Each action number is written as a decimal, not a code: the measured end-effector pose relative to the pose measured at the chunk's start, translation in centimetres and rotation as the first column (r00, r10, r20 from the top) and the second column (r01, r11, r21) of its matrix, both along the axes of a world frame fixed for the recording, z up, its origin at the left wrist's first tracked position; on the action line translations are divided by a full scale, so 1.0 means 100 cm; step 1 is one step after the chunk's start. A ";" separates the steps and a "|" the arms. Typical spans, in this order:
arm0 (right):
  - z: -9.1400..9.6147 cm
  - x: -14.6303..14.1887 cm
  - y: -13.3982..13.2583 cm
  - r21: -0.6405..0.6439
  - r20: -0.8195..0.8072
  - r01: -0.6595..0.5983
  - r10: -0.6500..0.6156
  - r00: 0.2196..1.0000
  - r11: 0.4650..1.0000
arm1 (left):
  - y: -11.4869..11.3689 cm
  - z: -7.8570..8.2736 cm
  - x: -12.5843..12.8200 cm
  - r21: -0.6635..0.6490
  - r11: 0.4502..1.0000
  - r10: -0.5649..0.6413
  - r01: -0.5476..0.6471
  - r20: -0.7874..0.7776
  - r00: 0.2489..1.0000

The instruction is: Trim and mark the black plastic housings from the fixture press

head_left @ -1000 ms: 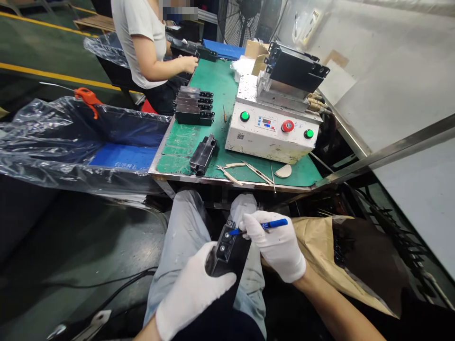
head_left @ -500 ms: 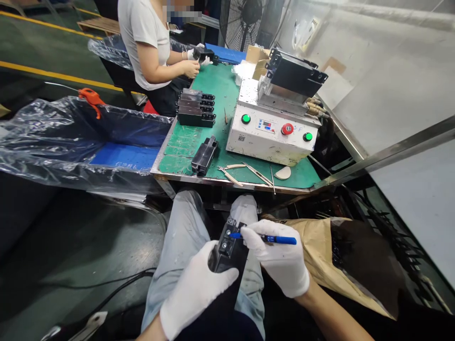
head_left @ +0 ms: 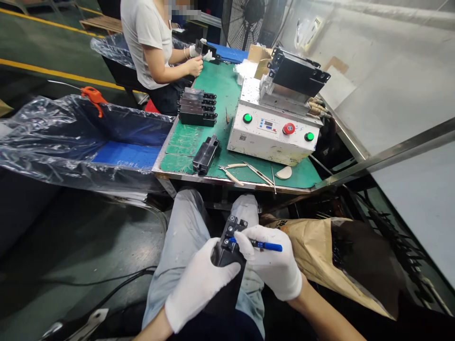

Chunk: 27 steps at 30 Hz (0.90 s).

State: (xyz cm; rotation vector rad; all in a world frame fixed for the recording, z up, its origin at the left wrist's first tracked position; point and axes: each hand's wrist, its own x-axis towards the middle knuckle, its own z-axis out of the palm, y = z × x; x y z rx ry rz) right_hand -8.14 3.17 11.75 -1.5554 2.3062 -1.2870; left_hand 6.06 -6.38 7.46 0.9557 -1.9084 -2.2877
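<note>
My gloved left hand (head_left: 204,284) is wrapped round a black plastic housing (head_left: 229,258) above my lap. Round metal inserts show on the housing's far end. In my gloved right hand (head_left: 273,258) a blue marker pen (head_left: 268,246) is pinched between thumb and fingers, its tip at one of the inserts. Whether the tip touches the metal is too small to tell. A similar black housing (head_left: 206,154) lies on the green table near its front edge, and several more black housings (head_left: 197,113) stand in a row behind it.
A white machine (head_left: 273,137) with green and red buttons carries a black housing on top. Cutting pliers (head_left: 232,175) and tweezers (head_left: 258,174) lie at the table's front edge. Plastic-lined bin (head_left: 135,130) at left, orange air gun (head_left: 94,97) on its rim; brown paper sack (head_left: 316,246) at right. A co-worker (head_left: 152,47) handles a black part.
My right hand has moved left and slightly down, taking the marker's tip from one metal insert to the nearer one. My left hand still grips the housing.
</note>
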 end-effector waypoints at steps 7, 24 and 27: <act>0.005 0.008 0.022 -0.183 0.030 -0.025 0.031 0.999 0.983 | -0.014 -0.004 -0.014 0.017 0.983 0.184 -0.184 0.035 0.982; -0.047 0.064 0.029 -0.105 0.090 -0.043 0.053 0.995 0.993 | -0.050 -0.002 -0.047 0.043 0.891 0.454 -0.452 -0.054 0.889; -0.044 0.063 0.033 -0.071 0.057 -0.046 0.050 0.997 0.996 | -0.051 -0.003 -0.048 0.037 0.886 0.464 -0.463 -0.064 0.883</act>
